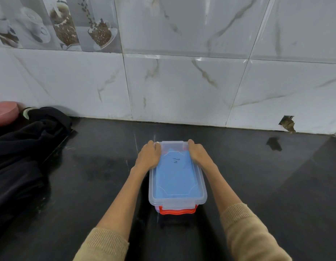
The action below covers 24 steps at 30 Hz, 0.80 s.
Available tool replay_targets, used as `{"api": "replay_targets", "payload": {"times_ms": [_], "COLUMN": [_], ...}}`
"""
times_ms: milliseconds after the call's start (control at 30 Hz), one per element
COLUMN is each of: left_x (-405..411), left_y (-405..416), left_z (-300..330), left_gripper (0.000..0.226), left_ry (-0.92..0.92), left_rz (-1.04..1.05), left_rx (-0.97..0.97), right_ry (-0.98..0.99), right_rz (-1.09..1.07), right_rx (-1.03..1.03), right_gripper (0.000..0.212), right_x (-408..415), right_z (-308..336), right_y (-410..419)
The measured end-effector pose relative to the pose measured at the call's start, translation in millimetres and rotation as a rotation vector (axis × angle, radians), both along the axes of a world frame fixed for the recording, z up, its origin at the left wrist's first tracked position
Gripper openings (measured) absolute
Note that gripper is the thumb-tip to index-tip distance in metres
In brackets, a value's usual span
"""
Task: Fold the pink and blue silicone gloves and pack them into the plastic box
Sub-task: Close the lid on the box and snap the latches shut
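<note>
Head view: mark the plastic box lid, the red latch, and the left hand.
plastic box lid (177, 174): head view, centre of the clear lid panel.
red latch (177, 211): head view, middle of the near-end clip.
left hand (149, 154): head view, back of the hand at the lid's far-left corner.

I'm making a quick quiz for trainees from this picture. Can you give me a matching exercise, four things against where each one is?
Things:
1. blue glove
2. red latch
3. dark cloth
4. pink bowl

Places:
A. far left edge, by the wall
B. inside the box, under the clear lid
C. heaped on the counter's left side
D. near end of the box, below the lid

Pairs: 1-B, 2-D, 3-C, 4-A

The left hand and right hand press on the lid's far corners.
</note>
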State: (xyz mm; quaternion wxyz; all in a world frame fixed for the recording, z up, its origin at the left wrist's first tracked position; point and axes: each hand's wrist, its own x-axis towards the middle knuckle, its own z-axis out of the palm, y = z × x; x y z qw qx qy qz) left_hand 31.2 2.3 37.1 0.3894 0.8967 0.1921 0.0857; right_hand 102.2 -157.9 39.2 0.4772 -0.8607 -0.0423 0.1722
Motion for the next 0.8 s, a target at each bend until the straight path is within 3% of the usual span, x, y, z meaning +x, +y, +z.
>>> {"api": "replay_targets", "payload": {"times_ms": [100,267,467,600,800], "left_x": [11,34,47,47,48], "left_y": [3,-2,12,13,12], "left_z": [4,13,8,1,1], "left_gripper": [0.033,0.051,0.057,0.021,0.02], "left_ry": [0.024,0.102,-0.008,-0.166,-0.212], "left_rz": [0.057,0.202,0.044,0.086,0.137], "left_rx": [0.091,0.221,-0.424,-0.437,-0.439], "right_ry": [-0.005,0.055,0.142,0.034,-0.06], "right_rz": [-0.021,-0.035,-0.05,-0.076,-0.087], "right_rx": [-0.027,0.029,0.243,0.329,0.363], "right_gripper": [0.074,0.063,0.054,0.037,0.03], "right_x": [8,17,23,22,21], "right_z": [-1,2,2,-4,-7], "right_y": [6,13,13,14,14]}}
